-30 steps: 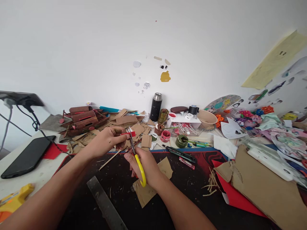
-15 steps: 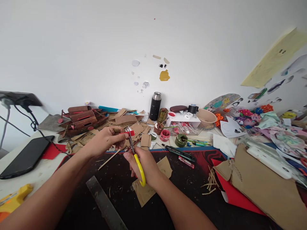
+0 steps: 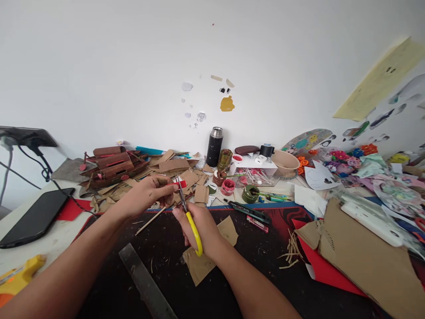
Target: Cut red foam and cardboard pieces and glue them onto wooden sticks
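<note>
Between the fingertips of my left hand (image 3: 151, 193) is a small red piece (image 3: 181, 184) with thin slits along it. My right hand (image 3: 199, 226) grips yellow-handled scissors (image 3: 194, 232), whose blades point away from me and lie at the red piece. Both hands are held above the dark mat (image 3: 259, 266). Under my right hand lies a torn scrap of brown cardboard (image 3: 199, 268). A thin wooden stick (image 3: 151, 221) rests below my left hand, and a metal ruler (image 3: 144, 281) lies nearer to me.
A brown model boat (image 3: 114, 168) and cardboard scraps (image 3: 174, 165) stand at the back left. Behind the mat are a black flask (image 3: 215, 146) and paint jars (image 3: 228, 187). A phone (image 3: 38, 217) lies left; cardboard (image 3: 368, 261) covers the right.
Both hands stay nearly in place with the red piece and the scissors. The scissor blades look slightly closer together, and the whole view has shifted very little.
</note>
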